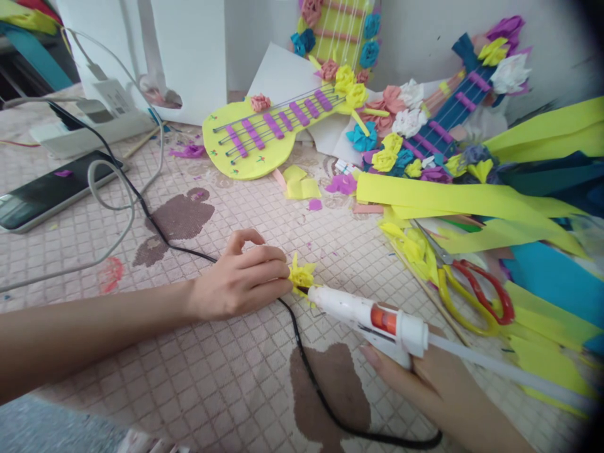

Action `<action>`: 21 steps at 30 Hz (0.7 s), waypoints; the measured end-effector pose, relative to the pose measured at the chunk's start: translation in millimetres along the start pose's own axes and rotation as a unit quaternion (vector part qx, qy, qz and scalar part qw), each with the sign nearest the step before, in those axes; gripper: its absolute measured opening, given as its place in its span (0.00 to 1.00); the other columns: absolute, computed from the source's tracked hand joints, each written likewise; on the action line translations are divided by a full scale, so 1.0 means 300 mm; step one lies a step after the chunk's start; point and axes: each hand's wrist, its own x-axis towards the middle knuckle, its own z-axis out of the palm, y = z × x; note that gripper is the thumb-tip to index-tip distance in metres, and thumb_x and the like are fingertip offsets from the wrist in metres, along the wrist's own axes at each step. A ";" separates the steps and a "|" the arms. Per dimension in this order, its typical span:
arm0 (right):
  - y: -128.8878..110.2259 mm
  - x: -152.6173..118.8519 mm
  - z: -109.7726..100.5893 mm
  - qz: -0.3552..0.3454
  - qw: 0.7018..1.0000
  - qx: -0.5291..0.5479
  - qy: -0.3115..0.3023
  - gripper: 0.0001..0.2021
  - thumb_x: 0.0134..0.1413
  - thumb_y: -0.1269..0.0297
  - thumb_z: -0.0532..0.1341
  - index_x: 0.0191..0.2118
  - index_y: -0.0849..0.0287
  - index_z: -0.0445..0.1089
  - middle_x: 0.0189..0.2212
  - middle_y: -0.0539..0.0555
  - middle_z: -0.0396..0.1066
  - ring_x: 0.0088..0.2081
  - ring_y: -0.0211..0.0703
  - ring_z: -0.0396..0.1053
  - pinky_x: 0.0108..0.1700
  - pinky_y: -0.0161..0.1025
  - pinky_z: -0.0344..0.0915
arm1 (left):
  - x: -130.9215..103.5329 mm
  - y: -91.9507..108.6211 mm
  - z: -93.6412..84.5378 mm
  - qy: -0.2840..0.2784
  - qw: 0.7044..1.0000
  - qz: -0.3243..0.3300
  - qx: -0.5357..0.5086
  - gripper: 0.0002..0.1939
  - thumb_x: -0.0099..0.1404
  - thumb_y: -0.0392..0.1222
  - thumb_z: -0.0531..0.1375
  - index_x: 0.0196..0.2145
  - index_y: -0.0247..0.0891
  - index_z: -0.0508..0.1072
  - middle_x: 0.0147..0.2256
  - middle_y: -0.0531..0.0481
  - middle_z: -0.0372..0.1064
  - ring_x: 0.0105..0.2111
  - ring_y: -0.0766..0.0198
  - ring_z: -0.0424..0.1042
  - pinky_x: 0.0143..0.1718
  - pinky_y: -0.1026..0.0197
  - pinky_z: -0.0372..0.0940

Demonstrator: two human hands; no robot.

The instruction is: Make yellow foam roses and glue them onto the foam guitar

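The left hand (238,277) has its fingers curled and nearly closed on the small yellow paper flower (302,275), low over the surface (226,377). The right hand (425,377) has its fingers wrapped around the white glue gun (358,308). The gun's dark tip is at the flower.

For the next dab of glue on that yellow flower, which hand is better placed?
Right, I'd say. The right hand already holds the glue gun, its dark tip at the yellow flower. The left hand has its fingertips at the flower's other side, better placed to steady it.
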 end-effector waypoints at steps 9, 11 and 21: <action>0.002 -0.001 -0.012 -0.010 1.000 -0.017 0.021 0.06 0.55 0.60 0.56 0.33 0.55 0.66 0.25 0.49 0.71 0.24 0.38 0.68 0.22 0.32 0.64 | -0.005 0.002 0.008 -0.011 0.999 -0.037 -0.036 0.07 0.67 0.32 0.53 0.37 0.40 0.69 0.34 0.54 0.73 0.40 0.65 0.68 0.45 0.54 0.53; 0.005 -0.004 -0.010 -0.008 1.000 -0.011 0.022 0.06 0.55 0.60 0.56 0.33 0.54 0.66 0.23 0.49 0.70 0.23 0.38 0.67 0.22 0.32 0.64 | -0.004 0.001 0.011 -0.014 0.997 -0.052 -0.047 0.05 0.66 0.33 0.54 0.36 0.40 0.69 0.34 0.54 0.72 0.40 0.64 0.68 0.45 0.54 0.52; 0.039 -0.018 0.013 -0.009 0.999 0.034 0.005 0.06 0.58 0.60 0.55 0.38 0.54 0.64 0.31 0.49 0.73 0.31 0.41 0.70 0.24 0.32 0.64 | -0.010 -0.006 0.027 -0.043 0.983 -0.120 -0.132 0.02 0.64 0.38 0.58 0.36 0.42 0.70 0.38 0.52 0.71 0.42 0.62 0.66 0.44 0.55 0.55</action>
